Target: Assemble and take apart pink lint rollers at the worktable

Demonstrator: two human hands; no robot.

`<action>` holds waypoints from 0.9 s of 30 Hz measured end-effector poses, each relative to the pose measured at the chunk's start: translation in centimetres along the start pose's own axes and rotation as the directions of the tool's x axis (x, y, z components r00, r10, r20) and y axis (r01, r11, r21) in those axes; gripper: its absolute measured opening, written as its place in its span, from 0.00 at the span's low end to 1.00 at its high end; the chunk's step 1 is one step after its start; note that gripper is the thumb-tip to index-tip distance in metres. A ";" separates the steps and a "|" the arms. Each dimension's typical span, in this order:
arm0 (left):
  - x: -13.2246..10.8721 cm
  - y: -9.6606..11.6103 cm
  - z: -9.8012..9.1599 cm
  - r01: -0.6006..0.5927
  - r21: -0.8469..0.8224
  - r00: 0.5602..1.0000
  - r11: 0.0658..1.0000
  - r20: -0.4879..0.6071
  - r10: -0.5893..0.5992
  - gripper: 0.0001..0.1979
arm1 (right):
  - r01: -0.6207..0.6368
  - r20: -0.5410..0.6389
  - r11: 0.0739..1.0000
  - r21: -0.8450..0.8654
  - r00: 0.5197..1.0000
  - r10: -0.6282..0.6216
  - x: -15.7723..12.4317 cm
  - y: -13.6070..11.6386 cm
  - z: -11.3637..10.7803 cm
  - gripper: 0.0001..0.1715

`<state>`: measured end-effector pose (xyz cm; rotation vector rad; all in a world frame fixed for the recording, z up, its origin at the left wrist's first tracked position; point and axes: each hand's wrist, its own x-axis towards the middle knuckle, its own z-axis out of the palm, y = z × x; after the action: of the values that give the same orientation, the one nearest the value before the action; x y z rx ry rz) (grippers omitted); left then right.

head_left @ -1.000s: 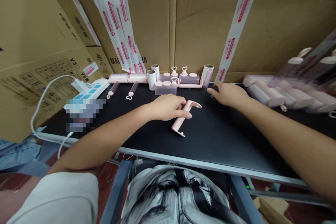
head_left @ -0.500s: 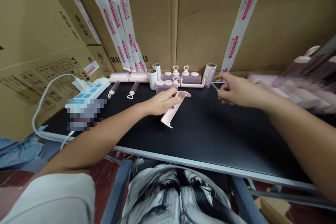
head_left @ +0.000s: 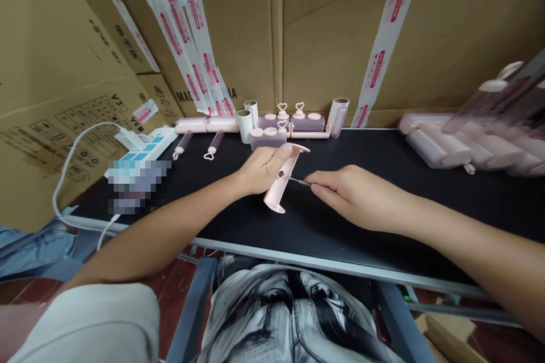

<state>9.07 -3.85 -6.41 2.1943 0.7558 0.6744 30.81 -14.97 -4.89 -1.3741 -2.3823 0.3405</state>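
At the far left, the power strip [head_left: 143, 150] lies on the black table [head_left: 242, 218], its white cord [head_left: 63, 165] looping off the side. Next come two slim tubes [head_left: 215, 143] with heart loops, then the upright white tubes [head_left: 244, 127] by the purple boxes [head_left: 268, 142].

Nearer, mid-table, the left hand [head_left: 260, 170] has the pink holder [head_left: 276, 195] pinched at its upper part, thumb on top, the other fingers mostly hidden. The holder is tilted, hollow side turned to the right, with a small dark spot [head_left: 281, 174] midway along it. To its right, the right hand [head_left: 353, 197] has thumb and forefinger closed on a thin metal tool [head_left: 302, 182], its tip at or just beside that spot; I can't tell whether they touch.

My worry is a slip: such a narrow tip, pushed at an angle, could skid and scratch the pink plastic or jab the left thumb. With one-sided support, the holder might also twist under pressure. Farther right, a heap of rollers [head_left: 464, 146] sits well apart.
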 end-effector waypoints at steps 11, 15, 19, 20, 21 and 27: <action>-0.4 1.0 0.6 -0.055 0.167 0.997 0.984 -0.043 0.063 0.35 | 0.024 -0.031 1.000 0.004 0.999 -0.024 -0.1 0.0 0.2 0.15; -0.4 1.1 0.4 -0.035 0.143 0.996 0.989 -0.075 0.046 0.36 | 0.047 -0.030 0.998 0.030 0.998 -0.046 0.2 0.4 0.3 0.16; -0.5 0.9 0.5 -0.062 0.055 0.991 0.997 -0.118 0.068 0.35 | 0.107 -0.052 0.991 0.080 0.993 -0.103 0.4 0.6 0.6 0.15; -0.5 0.9 0.6 -0.072 0.018 0.990 0.997 -0.119 0.073 0.35 | 0.130 -0.053 0.987 0.100 0.991 -0.125 0.4 0.6 0.7 0.15; -0.5 0.9 0.7 -0.079 -0.014 0.991 0.997 -0.112 0.077 0.36 | 0.148 -0.054 0.982 0.115 0.988 -0.143 0.4 0.5 0.7 0.15; -0.3 0.6 0.7 -0.068 -0.069 0.994 0.995 -0.094 0.061 0.37 | 0.170 -0.077 0.983 0.066 0.983 -0.165 0.3 0.2 0.7 0.14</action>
<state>9.52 -4.70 -6.47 2.1412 0.6982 0.8278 30.50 -14.64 -5.53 -1.1253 -2.3826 0.3226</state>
